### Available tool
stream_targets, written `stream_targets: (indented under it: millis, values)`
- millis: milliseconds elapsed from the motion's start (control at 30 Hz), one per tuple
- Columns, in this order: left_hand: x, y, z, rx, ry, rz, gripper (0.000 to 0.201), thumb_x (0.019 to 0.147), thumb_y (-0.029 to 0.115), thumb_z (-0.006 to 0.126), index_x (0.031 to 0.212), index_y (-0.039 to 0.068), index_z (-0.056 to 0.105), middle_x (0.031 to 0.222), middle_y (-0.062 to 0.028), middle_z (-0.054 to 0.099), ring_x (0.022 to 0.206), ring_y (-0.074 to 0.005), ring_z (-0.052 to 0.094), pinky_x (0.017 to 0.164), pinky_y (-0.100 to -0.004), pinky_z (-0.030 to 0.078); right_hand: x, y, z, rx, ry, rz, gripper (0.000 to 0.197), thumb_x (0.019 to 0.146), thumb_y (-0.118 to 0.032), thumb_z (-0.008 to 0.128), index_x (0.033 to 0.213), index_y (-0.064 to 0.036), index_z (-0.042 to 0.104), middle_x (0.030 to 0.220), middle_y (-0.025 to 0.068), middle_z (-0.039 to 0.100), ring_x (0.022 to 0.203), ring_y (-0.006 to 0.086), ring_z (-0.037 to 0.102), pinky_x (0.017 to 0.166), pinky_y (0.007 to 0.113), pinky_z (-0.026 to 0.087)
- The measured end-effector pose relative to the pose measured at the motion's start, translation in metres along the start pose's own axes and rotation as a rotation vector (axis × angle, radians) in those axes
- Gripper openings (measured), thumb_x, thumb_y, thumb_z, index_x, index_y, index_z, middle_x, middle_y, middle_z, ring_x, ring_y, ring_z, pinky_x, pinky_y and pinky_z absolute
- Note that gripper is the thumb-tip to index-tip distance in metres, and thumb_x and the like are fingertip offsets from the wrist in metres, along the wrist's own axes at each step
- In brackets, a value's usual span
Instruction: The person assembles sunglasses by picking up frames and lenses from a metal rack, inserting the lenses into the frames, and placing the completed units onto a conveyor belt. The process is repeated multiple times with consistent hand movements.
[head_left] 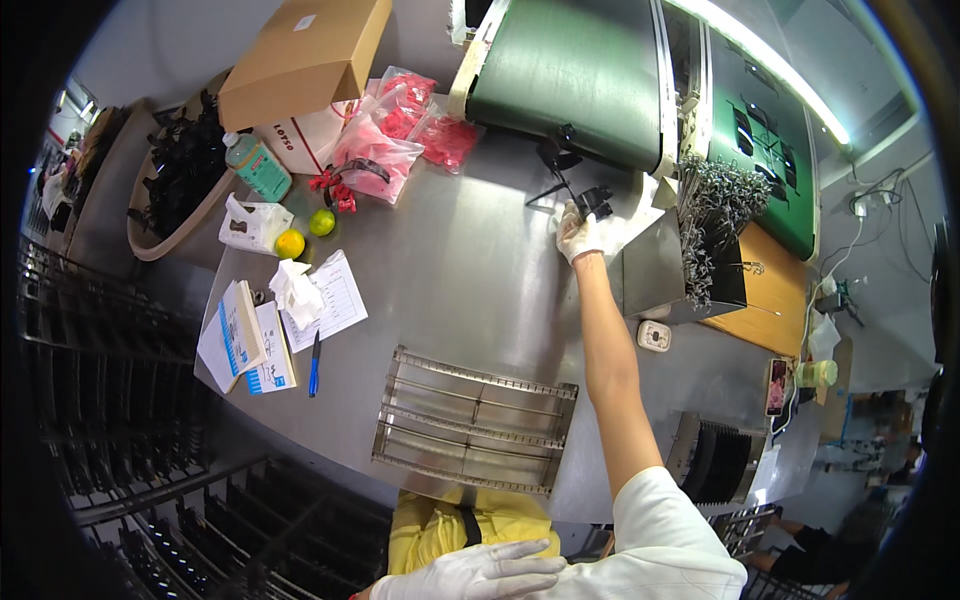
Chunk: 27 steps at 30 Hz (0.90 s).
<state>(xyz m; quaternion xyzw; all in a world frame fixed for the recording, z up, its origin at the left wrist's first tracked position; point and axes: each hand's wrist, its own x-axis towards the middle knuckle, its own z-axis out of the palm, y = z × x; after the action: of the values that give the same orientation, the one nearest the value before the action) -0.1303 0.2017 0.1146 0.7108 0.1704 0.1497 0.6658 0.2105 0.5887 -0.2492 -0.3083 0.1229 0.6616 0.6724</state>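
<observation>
My right hand [579,236], in a white glove, reaches far forward to the lower end of the green conveyor belt [570,80]. Its fingers are closed at a small black plastic part [596,202]; the exact grip is partly hidden. Just beyond it, another black part [558,155] with a thin stem hangs at the belt's end. My left hand [470,574], also gloved, lies flat with fingers stretched out at the lower edge, near yellow cloth [455,530] over my lap. Between my arms and the table's near edge sits a metal rack [475,412] with toothed rails.
Pink-filled plastic bags [375,150], a bottle [257,167], two round fruits, papers [335,295] and a blue pen [314,365] occupy the left side. At right stand a metal bin of wire hooks [715,225], a white case [654,336] and a rack of black pieces [722,462].
</observation>
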Motion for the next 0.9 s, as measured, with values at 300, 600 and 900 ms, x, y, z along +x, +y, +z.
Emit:
stream_targets:
  millis: [300,600,900]
  values:
    - [0.044,-0.077,-0.056,-0.058,0.76,-0.275,0.048,0.098,0.012,0.053,0.143,-0.002,0.044,0.139,-0.0156,0.055,0.124,-0.0253,0.056,0.102,-0.0353,0.044,-0.181,0.048,0.015,-0.21,-0.21,0.184,0.022,0.1,-0.022,0.058,0.109,-0.0032,0.062,0.09,0.0014,0.066,0.064,0.0081,0.057,0.058,0.021,0.051]
    - [0.038,-0.144,-0.093,0.126,0.894,-0.066,0.031,0.106,0.015,0.046,0.132,0.0,0.054,0.112,-0.0042,0.064,0.097,-0.0107,0.06,0.09,-0.0263,0.048,-0.404,0.117,0.066,-0.542,-0.226,0.137,0.042,0.097,-0.033,0.066,0.118,0.0034,0.063,0.097,0.0034,0.067,0.081,0.0093,0.062,0.071,0.023,0.052]
    - [-0.013,-0.112,-0.103,-0.378,0.752,-0.113,0.018,0.105,0.016,0.05,0.116,0.004,0.06,0.089,0.0034,0.055,0.074,-0.0042,0.046,0.066,-0.0195,0.04,-0.452,0.156,0.082,-0.722,-0.18,-0.009,0.041,0.099,-0.031,0.064,0.119,0.0041,0.063,0.105,0.0024,0.066,0.088,0.0076,0.06,0.079,0.023,0.05]
